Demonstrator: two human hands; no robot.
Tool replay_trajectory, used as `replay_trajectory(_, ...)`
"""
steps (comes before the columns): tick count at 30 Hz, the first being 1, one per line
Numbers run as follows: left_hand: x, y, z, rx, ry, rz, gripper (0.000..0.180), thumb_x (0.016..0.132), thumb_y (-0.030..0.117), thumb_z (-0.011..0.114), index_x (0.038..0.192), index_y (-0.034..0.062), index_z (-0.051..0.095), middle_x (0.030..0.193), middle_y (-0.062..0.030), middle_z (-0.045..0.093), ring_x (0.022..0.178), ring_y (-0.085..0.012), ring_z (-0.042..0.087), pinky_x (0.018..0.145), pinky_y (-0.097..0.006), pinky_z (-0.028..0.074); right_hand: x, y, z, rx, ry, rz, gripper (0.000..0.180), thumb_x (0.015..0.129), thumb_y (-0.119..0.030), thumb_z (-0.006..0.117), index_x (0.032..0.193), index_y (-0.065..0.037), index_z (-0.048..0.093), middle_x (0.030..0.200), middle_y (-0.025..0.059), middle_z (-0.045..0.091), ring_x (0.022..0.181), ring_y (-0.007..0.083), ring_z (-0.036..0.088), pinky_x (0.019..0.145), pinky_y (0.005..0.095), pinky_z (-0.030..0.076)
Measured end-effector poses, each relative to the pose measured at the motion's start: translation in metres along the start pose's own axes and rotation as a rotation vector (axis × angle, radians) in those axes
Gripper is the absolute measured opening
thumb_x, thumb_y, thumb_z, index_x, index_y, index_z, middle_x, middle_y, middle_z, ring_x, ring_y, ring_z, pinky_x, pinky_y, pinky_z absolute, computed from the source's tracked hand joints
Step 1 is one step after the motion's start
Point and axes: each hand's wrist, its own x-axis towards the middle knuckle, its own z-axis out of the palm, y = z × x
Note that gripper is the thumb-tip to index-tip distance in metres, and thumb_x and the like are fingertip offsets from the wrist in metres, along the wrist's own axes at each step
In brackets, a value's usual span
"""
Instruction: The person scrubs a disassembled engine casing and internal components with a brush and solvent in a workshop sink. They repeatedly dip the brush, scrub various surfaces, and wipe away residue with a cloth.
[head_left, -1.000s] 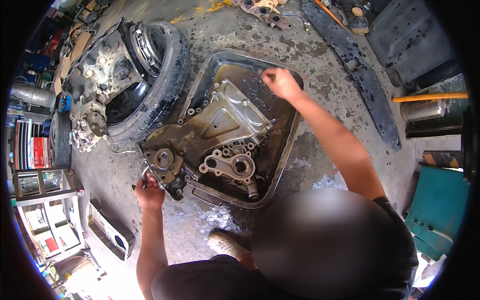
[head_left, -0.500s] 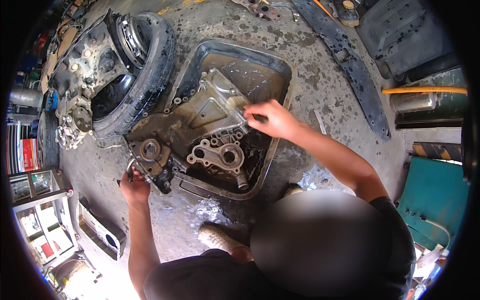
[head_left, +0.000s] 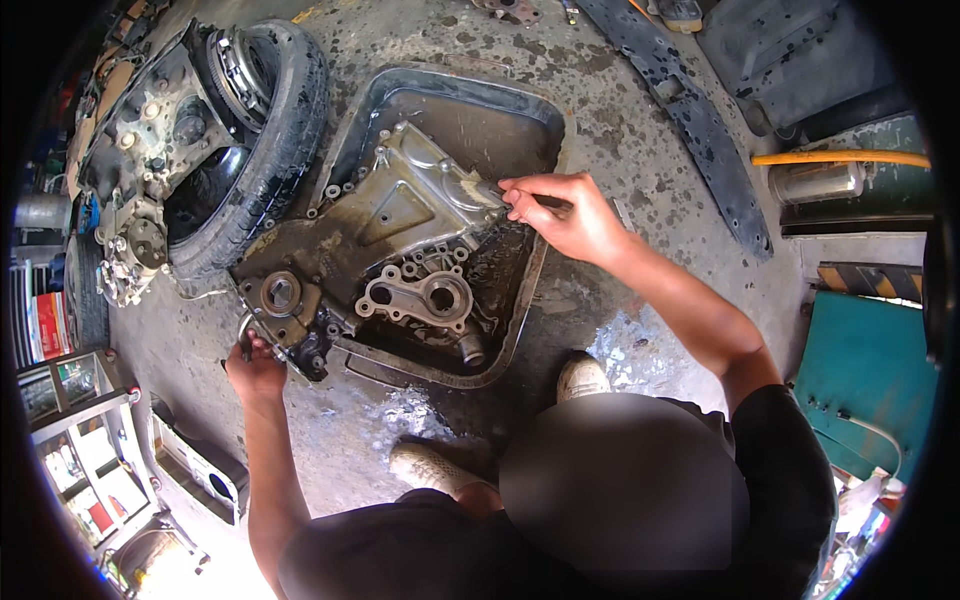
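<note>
Fingers of the right hand (head_left: 575, 215) pinch a brush (head_left: 487, 192) right at the metal cover (head_left: 350, 225); left hand (head_left: 256, 370) has its fingers curled on the cover's end, which pokes past the pan (head_left: 500, 125)'s near-left corner.

Brownish-grey metal cover (head_left: 362, 228), cream-bristled brush (head_left: 467, 190); black tyre (head_left: 288, 140), dark-spotted grey floor (head_left: 612, 125), teal box (head_left: 860, 365)

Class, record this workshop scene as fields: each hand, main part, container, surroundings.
Right hand: grips a brush, bristles at the casing's right side
Left hand: at the casing's lower-left end; grip partly hidden
Main part: metal casing, overhanging the tray's left side
Container: dark tray, also holding a smaller holed part
Surroundings: tyre left, concrete floor
</note>
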Motion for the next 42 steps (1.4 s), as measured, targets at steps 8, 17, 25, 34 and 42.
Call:
replay_trajectory(8, -0.002, -0.002, 0.001, 0.012, 0.015, 0.026, 0.025, 0.1, 0.02, 0.037, 0.098, 0.0058, 0.057, 0.085, -0.0023, 0.064, 0.066, -0.0119, 0.053, 0.057, -0.023, 0.041, -0.025, 0.003, 0.007, -0.224, -0.109, 0.151, 0.011, 0.086, -0.011, 0.064, 0.091, -0.003, 0.07, 0.083, 0.0197, 0.068, 0.072, 0.0342, 0.068, 0.064, 0.0374, 0.053)
replay_trajectory(17, -0.006, -0.001, 0.002, -0.005, -0.04, -0.058, 0.027, 0.1, 0.027, 0.042, 0.095, 0.0052, 0.058, 0.083, -0.0013, 0.065, 0.062, -0.0126, 0.054, 0.055, -0.025, 0.042, 0.019, -0.039, 0.035, -0.624, -0.518, 0.202, 0.023, 0.089, -0.021, 0.062, 0.098, -0.001, 0.072, 0.088, 0.0233, 0.07, 0.085, 0.0304, 0.07, 0.08, 0.043, 0.055)
replay_trajectory(25, 0.002, 0.003, 0.008, -0.12, -0.03, -0.102, 0.019, 0.097, 0.018, 0.044, 0.095, 0.0033, 0.055, 0.072, -0.005, 0.059, 0.064, -0.0133, 0.056, 0.054, -0.026, 0.043, 0.053, -0.055, 0.138, 0.436, -0.364, 0.095, 0.021, 0.089, -0.02, 0.068, 0.093, 0.0, 0.071, 0.074, 0.0122, 0.069, 0.067, 0.0153, 0.067, 0.068, 0.0305, 0.053)
replay_trajectory(34, -0.009, 0.005, 0.006, -0.141, -0.029, -0.102, 0.014, 0.096, 0.015, 0.045, 0.094, 0.0031, 0.052, 0.075, -0.0049, 0.056, 0.063, -0.0133, 0.054, 0.057, -0.027, 0.043, 0.0, -0.073, 0.151, 0.21, -0.203, -0.574, 0.008, 0.083, -0.003, 0.071, 0.091, -0.001, 0.068, 0.096, 0.0153, 0.073, 0.093, 0.0253, 0.072, 0.074, 0.0345, 0.059)
replay_trajectory(42, -0.013, 0.003, 0.006, -0.125, -0.088, -0.116, 0.018, 0.098, 0.018, 0.043, 0.094, 0.0039, 0.054, 0.077, -0.003, 0.057, 0.062, -0.0128, 0.053, 0.056, -0.027, 0.042, 0.071, 0.029, 0.047, -0.267, 0.166, -0.124, 0.016, 0.089, -0.015, 0.065, 0.099, -0.004, 0.071, 0.097, 0.0154, 0.072, 0.085, 0.0334, 0.071, 0.076, 0.0358, 0.056)
